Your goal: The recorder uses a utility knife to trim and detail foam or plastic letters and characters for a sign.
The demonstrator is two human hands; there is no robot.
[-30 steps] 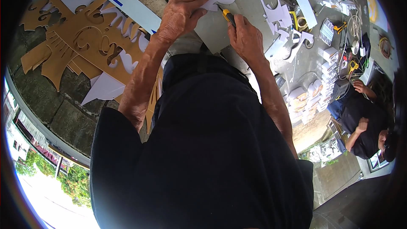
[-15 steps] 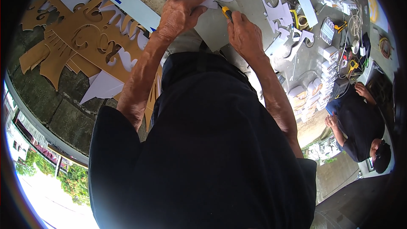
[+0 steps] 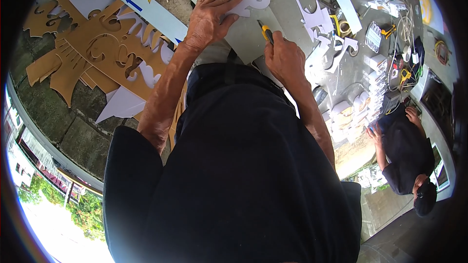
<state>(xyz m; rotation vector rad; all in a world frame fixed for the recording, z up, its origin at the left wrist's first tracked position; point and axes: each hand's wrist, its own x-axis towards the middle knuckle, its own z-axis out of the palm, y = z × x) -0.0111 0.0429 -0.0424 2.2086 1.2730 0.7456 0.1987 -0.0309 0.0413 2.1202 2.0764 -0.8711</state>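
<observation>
A curly white cutout (image 3: 247,6) lies at the top middle of the frame, on a pale grey board (image 3: 242,35). The left hand (image 3: 208,22) lies over the left part of the cutout with its fingers spread. The loopy end pokes out to the right of those fingers.

The right hand (image 3: 286,56) has its fingers wrapped around a yellow and black utility knife (image 3: 266,32). The blade points up and left, just below the cutout and apart from it. I cannot tell if its tip touches the board.

At the upper right is a small white grid tray (image 3: 374,37); what it holds is too small to tell. A tape roll (image 3: 344,28) sits left of it.
</observation>
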